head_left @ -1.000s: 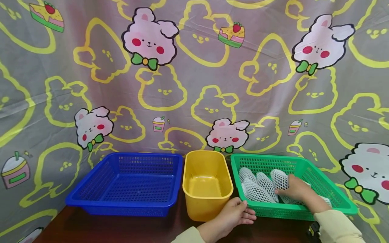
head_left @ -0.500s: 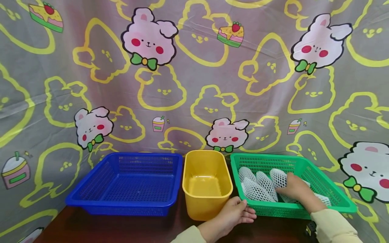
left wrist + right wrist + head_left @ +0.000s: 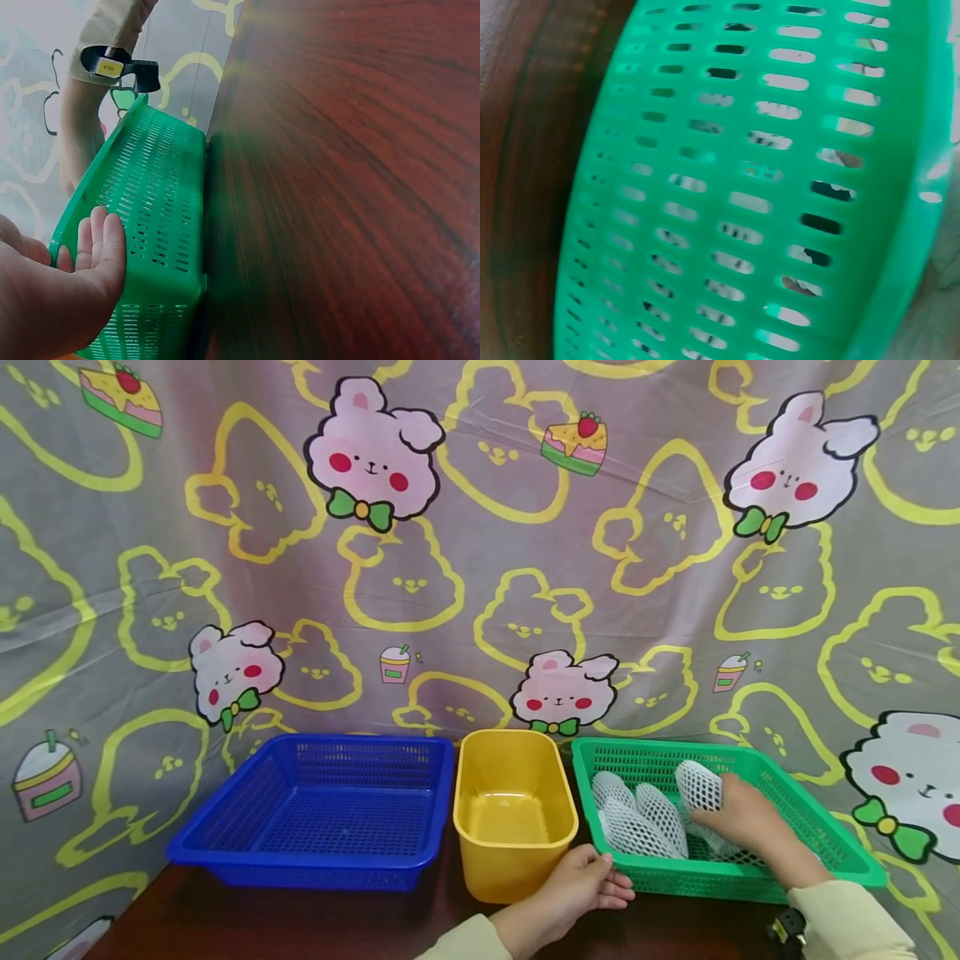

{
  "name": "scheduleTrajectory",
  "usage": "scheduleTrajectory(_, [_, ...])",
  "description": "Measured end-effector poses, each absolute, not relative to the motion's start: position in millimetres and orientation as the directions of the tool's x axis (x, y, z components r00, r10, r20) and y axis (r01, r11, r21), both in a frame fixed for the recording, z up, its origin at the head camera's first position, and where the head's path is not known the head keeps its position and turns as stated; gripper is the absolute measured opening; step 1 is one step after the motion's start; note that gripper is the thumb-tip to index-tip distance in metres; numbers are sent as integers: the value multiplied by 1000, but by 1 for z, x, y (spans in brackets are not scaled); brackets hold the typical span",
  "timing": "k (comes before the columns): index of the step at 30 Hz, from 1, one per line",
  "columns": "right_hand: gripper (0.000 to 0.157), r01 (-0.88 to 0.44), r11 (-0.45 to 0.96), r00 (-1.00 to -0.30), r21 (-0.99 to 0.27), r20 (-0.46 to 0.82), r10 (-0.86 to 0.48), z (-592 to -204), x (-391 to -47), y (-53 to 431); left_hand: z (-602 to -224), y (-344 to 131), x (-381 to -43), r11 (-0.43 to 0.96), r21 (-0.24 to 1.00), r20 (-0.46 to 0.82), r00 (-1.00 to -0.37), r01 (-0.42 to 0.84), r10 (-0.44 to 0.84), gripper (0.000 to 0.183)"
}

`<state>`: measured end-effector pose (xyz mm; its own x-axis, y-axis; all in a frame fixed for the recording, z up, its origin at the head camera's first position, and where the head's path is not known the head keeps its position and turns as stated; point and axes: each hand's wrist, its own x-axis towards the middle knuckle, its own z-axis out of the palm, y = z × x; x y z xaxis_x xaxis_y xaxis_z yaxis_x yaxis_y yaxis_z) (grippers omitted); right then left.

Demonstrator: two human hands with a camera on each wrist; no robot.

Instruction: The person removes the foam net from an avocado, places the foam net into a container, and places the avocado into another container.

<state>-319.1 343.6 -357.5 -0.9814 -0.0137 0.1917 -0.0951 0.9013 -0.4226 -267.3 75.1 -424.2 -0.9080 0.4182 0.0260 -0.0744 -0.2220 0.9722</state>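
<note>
In the head view my right hand (image 3: 746, 817) grips a rounded object in a white foam net sleeve (image 3: 697, 787), its upper end tilted up inside the green basket (image 3: 851, 862). What the sleeve wraps is hidden. To its left lie several other white net-sleeved objects, among them a long one (image 3: 637, 831) at the front. My left hand (image 3: 581, 889) holds the basket's near left corner, thumb over the rim and fingers along the outer side (image 3: 154, 289). In the right wrist view the slotted basket wall (image 3: 889, 247) hides the right hand.
A yellow bin (image 3: 514, 843) stands left of the green basket, with a blue basket (image 3: 300, 862) beyond it. All stand on a dark reddish wooden table (image 3: 300, 927). Behind hangs a patterned curtain (image 3: 480, 552). A small black device (image 3: 787, 927) sits at my right wrist.
My right hand has raised the net-sleeved object slightly and shifted a little to the right with it. The left hand stays at the basket's corner.
</note>
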Motion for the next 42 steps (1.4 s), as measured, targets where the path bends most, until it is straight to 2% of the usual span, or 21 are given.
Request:
scheduleTrajectory(6, [75,-154,893,-965,-422,257,-44,-350,-312,341,-425,73,-266,-182,982,31,-908,-50,419,17])
scheduleTrajectory(13, [83,-158,897,-963,-413,266,-47,-333,-300,326,-421,63,-261,-107,993,11,-892,-43,451,16])
scheduleTrajectory(24, [80,-254,868,-928,-427,360,-94,-323,-278,295,-421,39,-251,-48,999,4,-849,-25,529,18])
scheduleTrajectory(31, [78,-332,806,-908,-490,397,-133,-326,-263,272,-424,16,-245,-43,999,42,-766,19,642,22])
scheduleTrajectory(42, [77,-471,695,-862,-543,450,-233,-334,-244,242,-421,-19,-237,14,984,124,-733,179,669,21])
